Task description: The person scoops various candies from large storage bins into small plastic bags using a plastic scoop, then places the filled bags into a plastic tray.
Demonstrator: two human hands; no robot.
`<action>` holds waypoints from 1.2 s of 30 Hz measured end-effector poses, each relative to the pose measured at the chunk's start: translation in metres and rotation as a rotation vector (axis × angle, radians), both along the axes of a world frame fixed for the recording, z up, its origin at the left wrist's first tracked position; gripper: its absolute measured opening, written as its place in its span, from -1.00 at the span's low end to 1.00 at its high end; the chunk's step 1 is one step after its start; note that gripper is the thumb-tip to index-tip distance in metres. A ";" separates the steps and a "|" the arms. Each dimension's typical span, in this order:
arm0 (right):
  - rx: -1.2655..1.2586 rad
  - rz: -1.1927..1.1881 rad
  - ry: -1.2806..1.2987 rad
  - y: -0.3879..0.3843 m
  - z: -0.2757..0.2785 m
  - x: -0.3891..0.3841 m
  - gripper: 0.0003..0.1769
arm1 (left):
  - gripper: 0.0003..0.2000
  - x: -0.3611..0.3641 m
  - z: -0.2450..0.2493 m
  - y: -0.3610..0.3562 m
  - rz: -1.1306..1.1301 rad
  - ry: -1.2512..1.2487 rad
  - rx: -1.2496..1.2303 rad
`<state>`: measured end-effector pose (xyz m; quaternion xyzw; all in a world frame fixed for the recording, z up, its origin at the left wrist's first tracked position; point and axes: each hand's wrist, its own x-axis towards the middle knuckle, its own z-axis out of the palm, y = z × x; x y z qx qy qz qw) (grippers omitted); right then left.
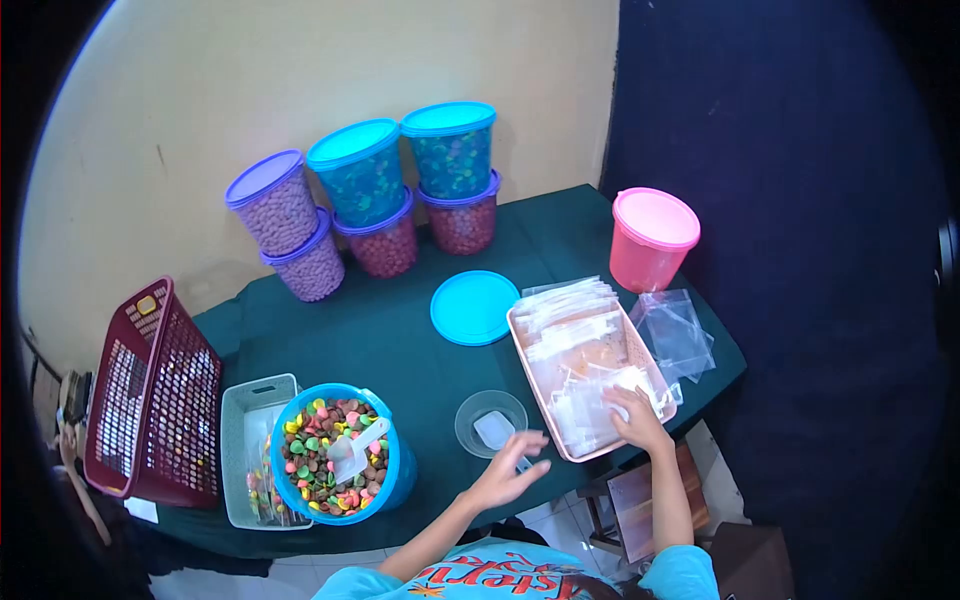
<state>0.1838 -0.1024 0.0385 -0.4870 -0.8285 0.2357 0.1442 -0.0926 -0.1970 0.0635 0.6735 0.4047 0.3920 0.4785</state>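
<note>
My right hand (pixel 635 415) reaches into the pink basket (pixel 540 388), its fingers on the clear plastic bags (pixel 585 410) at the near end. Whether it grips a bag cannot be made out. My left hand (pixel 508 472) hovers at the table's near edge with its fingers apart, holding nothing. Just beyond it sits a clear round bowl (pixel 465 425) with a white scoop (pixel 494 430) in it. Further left, a blue tub (pixel 402 475) is full of colourful candies (pixel 325 470), and a clear scoop (pixel 350 458) rests on top of them.
Stacked tubs with blue lids (pixel 355 143) and purple lids (pixel 265 178) stand at the back. A blue lid (pixel 475 308) lies mid-table. On the right are a pink tub (pixel 650 245) and loose bags (pixel 680 335). A grey-green tray (pixel 240 450) and maroon basket (pixel 180 420) stand left.
</note>
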 end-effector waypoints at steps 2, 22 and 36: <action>-0.097 0.006 -0.024 -0.002 -0.007 0.002 -0.42 | -0.63 -0.017 -0.007 -0.023 -0.008 -0.009 -0.105; 0.079 -0.119 -0.187 -0.007 -0.016 -0.021 -0.44 | -0.65 -0.033 -0.003 -0.053 -0.019 0.118 -0.176; 0.423 -0.514 0.400 -0.066 -0.027 -0.028 -0.83 | -0.65 -0.024 -0.013 -0.041 -0.112 0.170 -0.110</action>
